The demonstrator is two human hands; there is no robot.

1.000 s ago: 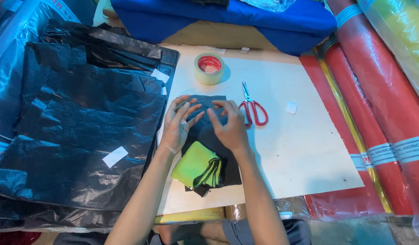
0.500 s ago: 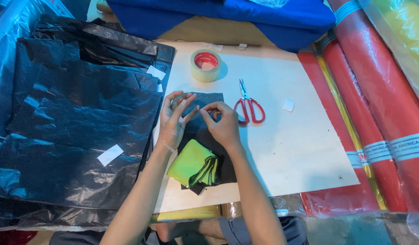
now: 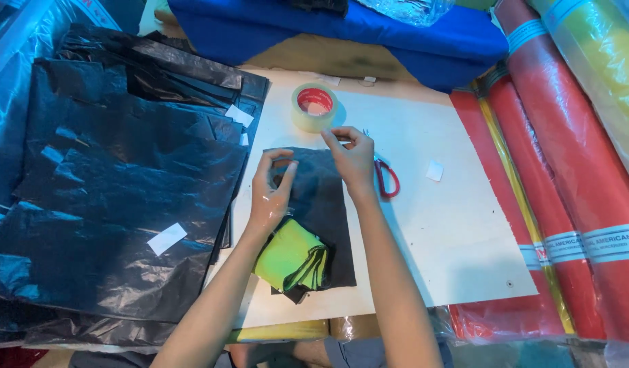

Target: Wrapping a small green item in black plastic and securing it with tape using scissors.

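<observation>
- White board [image 3: 457, 225] serves as the work surface, ringed by stock on every side: black plastic bags [image 3: 110, 204] stacked to its left, blue fabric [image 3: 341, 31] beyond its far edge, red rolls [image 3: 573, 170] and a yellow roll [image 3: 604, 61] along its right.
- At the board's left-centre lies a dark plastic bag [image 3: 321, 204], with a folded lime-green fabric piece [image 3: 290, 252], edged in black, sticking out of the bag's near end.
- The left hand [image 3: 270, 187] rests on the bag's far-left part, fingers curled and thumb pressed toward the forefinger, apparently pinching the bag's upper edge.
- The right hand [image 3: 352, 157] hovers at the bag's far-right corner, fingers bent in a loose pinch; whether it grips anything between the fingertips cannot be told.
- A roll of clear tape [image 3: 314, 107] with a red core sits just beyond the bag, near the board's far edge.
- Red-handled scissors [image 3: 386, 178] lie just right of the bag, partly hidden behind the right wrist.
- A small white scrap [image 3: 434, 170] rests on the board right of the scissors; white labels [image 3: 168, 238] dot the black bags to the left.
</observation>
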